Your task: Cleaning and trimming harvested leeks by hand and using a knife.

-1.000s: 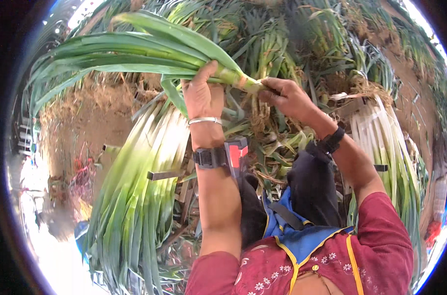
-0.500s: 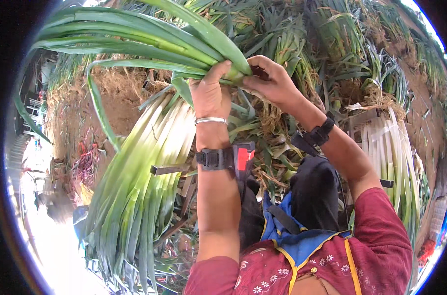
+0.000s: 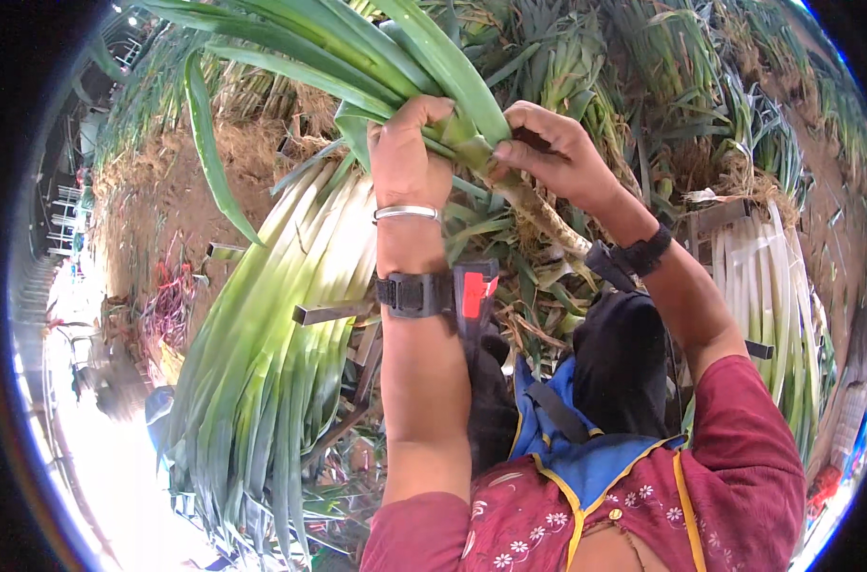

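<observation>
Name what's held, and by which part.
A leek: the left hand holds it where leaves meet stalk; the right hand pinches one leaf by its base.

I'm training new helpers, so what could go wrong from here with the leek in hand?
The left hand grips the leek; squeezing too hard might bruise it. The right hand is at the edge of a broad leaf, which could tear. The stalk might catch the black wrist strap near it.
</observation>
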The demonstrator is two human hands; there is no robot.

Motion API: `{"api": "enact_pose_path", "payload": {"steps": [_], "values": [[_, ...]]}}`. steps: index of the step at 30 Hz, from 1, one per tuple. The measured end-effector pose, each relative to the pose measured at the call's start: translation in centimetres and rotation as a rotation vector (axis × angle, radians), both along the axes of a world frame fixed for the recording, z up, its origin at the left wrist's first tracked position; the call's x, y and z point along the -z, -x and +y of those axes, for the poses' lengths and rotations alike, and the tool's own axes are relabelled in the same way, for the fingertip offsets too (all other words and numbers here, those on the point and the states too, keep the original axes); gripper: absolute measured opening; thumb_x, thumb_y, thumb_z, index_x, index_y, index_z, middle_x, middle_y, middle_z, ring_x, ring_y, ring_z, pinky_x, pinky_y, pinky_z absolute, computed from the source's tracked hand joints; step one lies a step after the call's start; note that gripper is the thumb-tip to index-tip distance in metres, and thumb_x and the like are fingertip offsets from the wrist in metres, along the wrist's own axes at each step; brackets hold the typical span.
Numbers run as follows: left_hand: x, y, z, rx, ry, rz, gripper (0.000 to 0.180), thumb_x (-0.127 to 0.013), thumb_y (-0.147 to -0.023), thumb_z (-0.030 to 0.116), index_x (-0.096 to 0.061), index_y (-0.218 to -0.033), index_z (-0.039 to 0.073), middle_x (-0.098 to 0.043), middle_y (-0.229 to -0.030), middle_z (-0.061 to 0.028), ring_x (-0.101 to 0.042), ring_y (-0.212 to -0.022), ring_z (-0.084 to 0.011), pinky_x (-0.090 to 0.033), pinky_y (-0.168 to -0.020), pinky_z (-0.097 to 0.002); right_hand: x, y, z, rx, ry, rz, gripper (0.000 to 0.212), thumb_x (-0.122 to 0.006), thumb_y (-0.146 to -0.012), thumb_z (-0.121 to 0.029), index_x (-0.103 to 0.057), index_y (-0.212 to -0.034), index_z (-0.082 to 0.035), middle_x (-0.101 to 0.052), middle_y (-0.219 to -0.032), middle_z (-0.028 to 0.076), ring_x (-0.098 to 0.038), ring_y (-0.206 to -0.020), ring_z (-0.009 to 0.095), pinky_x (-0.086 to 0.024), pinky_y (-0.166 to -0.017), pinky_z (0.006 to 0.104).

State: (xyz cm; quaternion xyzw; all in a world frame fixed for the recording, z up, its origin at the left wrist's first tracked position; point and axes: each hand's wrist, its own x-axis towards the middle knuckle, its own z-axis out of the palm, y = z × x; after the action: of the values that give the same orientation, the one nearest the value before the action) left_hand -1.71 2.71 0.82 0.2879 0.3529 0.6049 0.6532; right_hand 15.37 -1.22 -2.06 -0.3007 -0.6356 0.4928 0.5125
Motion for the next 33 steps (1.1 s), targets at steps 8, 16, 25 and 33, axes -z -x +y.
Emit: {"api": "enact_pose_path", "payload": {"steps": [8,16,25,33], "values": [[-0.1,0.2,0.8,-0.067,0.066,0.064,0.013,-0.061,-0.069,0.002,-0.063,-0.081,-0.002,-0.062,-0.079,-0.0097,-0.06,-0.072,-0.0227,-0.049,-0.069,-0.0344,-2.5,-3.3,-4.9,0.096,-0.035,-0.177,0.017,-0.066,-0.086,-0.01,-0.06,-0.096,0.002,-0.059,-0.081,0.002,-0.054,-0.075,0.007,-0.044,-0.067,0.0226],[1.1,0.3,1.8,-0.104,0.084,-0.005,0.022,-0.062,-0.063,-0.007,-0.059,-0.084,-0.001,-0.058,-0.079,-0.0066,-0.057,-0.068,-0.021,-0.048,-0.064,-0.0352,-7.7,-9.4,-7.3,-0.234,0.041,0.874,0.02,-0.057,-0.089,-0.013,-0.058,-0.107,-0.004,-0.059,-0.086,0.01,-0.055,-0.068,0.013,-0.047,-0.057,0.0246],[0.9,-0.7,1.1,-0.017,-0.023,-0.004,0.028,-0.06,-0.07,-0.004,-0.058,-0.097,-0.007,-0.062,-0.088,-0.0137,-0.063,-0.079,-0.0272,-0.05,-0.076,-0.0386,-1.9,-8.9,-3.0,0.166,-0.189,-1.107,0.044,-0.069,-0.078,-0.016,-0.056,-0.118,-0.003,-0.065,-0.091,0.013,-0.064,-0.08,0.023,-0.053,-0.071,0.0338],[1.0,-1.4,0.9,-0.026,-0.023,-0.031,0.034,-0.058,-0.074,-0.004,-0.054,-0.107,-0.007,-0.061,-0.099,-0.0152,-0.063,-0.088,-0.0281,-0.05,-0.078,-0.0423,-0.8,-0.3,-2.6,0.295,-0.401,-0.807,0.051,-0.072,-0.075,-0.018,-0.046,-0.118,-0.005,-0.054,-0.103,0.013,-0.056,-0.094,0.031,-0.048,-0.077,0.0365]]}}
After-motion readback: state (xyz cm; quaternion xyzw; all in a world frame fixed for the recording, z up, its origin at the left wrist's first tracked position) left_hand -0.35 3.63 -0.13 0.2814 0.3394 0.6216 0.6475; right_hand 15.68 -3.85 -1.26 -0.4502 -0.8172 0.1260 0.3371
